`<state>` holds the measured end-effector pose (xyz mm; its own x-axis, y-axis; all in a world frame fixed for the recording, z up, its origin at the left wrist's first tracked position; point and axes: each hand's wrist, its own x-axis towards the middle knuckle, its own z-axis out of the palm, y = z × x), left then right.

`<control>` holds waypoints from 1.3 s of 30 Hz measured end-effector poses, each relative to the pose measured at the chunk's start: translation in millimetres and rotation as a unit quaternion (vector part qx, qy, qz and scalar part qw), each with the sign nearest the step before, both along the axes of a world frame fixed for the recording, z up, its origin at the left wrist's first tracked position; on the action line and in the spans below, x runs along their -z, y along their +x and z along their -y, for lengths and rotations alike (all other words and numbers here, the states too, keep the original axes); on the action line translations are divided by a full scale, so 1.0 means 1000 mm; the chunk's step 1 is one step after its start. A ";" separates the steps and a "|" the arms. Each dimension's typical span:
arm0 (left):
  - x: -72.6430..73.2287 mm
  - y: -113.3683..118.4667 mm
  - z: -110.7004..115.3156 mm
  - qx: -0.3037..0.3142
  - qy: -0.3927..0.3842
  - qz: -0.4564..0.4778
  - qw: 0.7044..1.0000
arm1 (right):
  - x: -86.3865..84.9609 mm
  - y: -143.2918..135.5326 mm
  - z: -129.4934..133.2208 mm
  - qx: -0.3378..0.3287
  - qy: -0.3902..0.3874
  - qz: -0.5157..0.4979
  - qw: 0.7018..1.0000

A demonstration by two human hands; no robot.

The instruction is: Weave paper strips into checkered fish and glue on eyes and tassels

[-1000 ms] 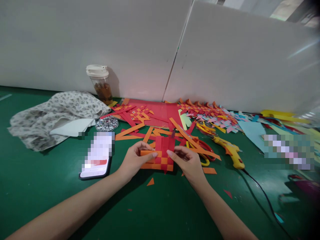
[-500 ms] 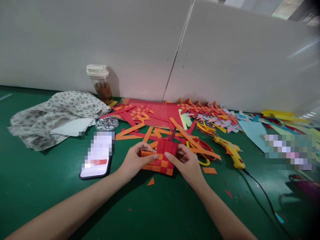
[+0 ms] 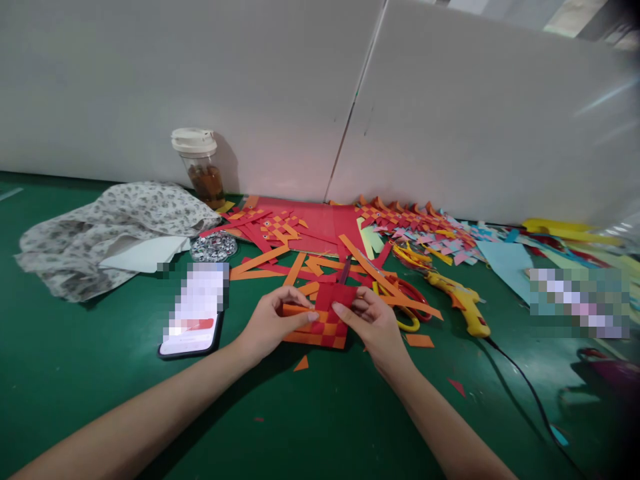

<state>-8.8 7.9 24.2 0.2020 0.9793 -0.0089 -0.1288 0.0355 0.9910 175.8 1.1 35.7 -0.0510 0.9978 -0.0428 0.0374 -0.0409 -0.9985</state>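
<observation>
Between my hands is a piece of woven paper strips (image 3: 327, 330), red and orange in a checkered pattern. My left hand (image 3: 275, 323) pinches its left side, thumb on top along the orange strips. On the right, my right hand (image 3: 373, 323) grips the red strips, its thumb lying on the front and the other fingers behind. The red strips stick up at the top and the orange ones run out to the left. The fingertips behind the paper are partly hidden.
Loose orange strips (image 3: 265, 261) and scissors with yellow and red handles (image 3: 410, 320) lie just beyond. A yellow glue gun (image 3: 463, 301) with a cord is to the right. At left are a phone (image 3: 195, 310), a patterned cloth (image 3: 115, 227) and a lidded cup (image 3: 200, 170).
My right hand's thumb and the upright red strips have shifted slightly to the right. Both hands keep their hold on the weave; the things around stay put.
</observation>
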 end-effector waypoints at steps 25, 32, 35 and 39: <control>0.007 0.001 -0.002 0.026 0.021 -0.007 0.999 | -0.003 -0.002 0.006 0.026 0.065 0.097 0.993; 0.006 0.003 -0.001 0.072 0.002 -0.016 0.997 | 0.000 -0.005 0.007 0.002 0.065 0.108 0.992; 0.006 0.004 -0.002 0.080 -0.002 -0.029 0.996 | 0.001 -0.006 0.007 -0.013 0.062 0.097 0.993; 0.011 0.003 -0.004 0.049 -0.003 -0.036 0.998 | 0.002 -0.002 0.004 -0.014 0.059 0.060 0.996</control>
<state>-6.1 12.0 13.7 0.2962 0.9545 -0.0337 -0.0521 0.0513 0.9973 173.5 -2.4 33.5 -0.0803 0.9946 0.0665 0.1560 0.0784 -0.9846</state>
